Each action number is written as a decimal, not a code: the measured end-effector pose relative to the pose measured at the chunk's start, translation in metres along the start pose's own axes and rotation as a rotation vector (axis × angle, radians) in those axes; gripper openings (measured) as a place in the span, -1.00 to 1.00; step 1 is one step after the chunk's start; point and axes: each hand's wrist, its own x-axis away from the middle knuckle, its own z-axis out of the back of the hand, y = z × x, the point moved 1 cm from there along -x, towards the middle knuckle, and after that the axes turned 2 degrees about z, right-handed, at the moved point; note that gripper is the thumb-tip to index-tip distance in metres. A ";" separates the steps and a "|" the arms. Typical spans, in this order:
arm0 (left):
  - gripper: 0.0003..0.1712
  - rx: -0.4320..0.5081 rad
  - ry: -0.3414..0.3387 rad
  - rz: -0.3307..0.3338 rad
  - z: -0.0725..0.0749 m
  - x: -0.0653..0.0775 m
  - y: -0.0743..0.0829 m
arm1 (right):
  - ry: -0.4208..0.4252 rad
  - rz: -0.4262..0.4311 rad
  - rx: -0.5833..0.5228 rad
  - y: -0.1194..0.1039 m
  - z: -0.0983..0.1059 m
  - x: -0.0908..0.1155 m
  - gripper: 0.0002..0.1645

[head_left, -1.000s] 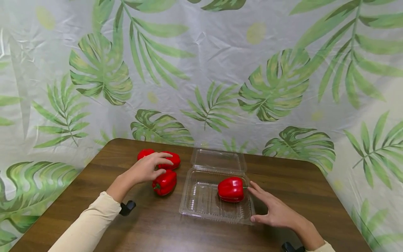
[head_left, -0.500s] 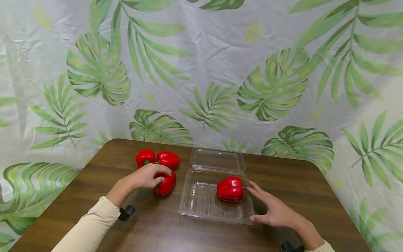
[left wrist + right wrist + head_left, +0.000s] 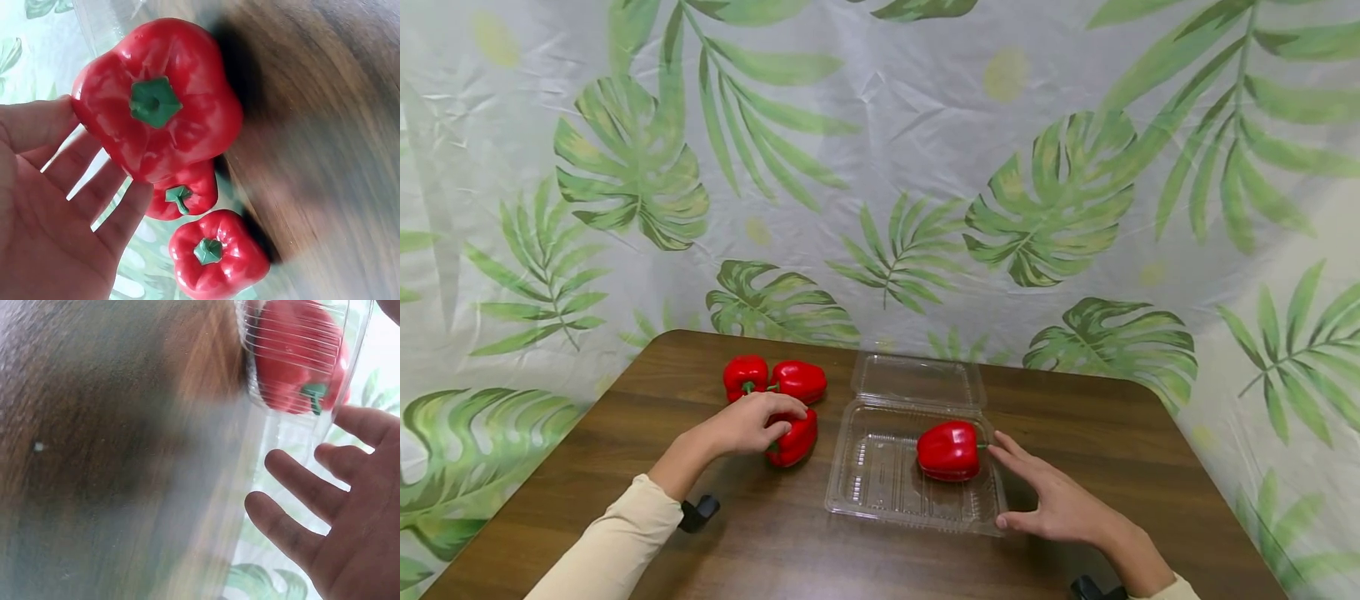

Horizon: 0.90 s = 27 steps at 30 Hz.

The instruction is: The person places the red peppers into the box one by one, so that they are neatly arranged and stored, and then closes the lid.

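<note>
My left hand [image 3: 747, 423] holds a glossy red bell pepper [image 3: 797, 442] from above, with the fingers over its top. In the left wrist view, the thumb and fingers lie along the side of this pepper [image 3: 200, 115], and its green stem end faces the camera. A clear plastic clamshell container [image 3: 868, 493] stands at the table's middle with its lid [image 3: 921, 382] folded back. Inside, toward the right, another red bell pepper [image 3: 947, 451] lies on its side. My right hand [image 3: 1060, 504] is at the container's right edge, fingers spread and holding nothing.
Behind the left hand, two more red bell peppers [image 3: 800, 382] rest close together on the brown wooden table [image 3: 760, 533]. A leaf-patterned cloth [image 3: 880, 167] hangs behind the table's far edge.
My left hand has lowered from above the front pepper and come to grip it, uncovering the two peppers behind. The right hand and the container have stayed in place.
</note>
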 end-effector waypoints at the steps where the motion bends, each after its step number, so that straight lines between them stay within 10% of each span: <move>1: -0.65 -0.002 0.004 -0.002 0.000 0.001 0.000 | 0.009 0.005 0.008 0.000 0.000 0.000 0.02; 27: -0.37 -0.082 0.026 0.084 -0.005 0.024 0.002 | 0.018 -0.005 0.016 0.000 0.000 0.003 0.02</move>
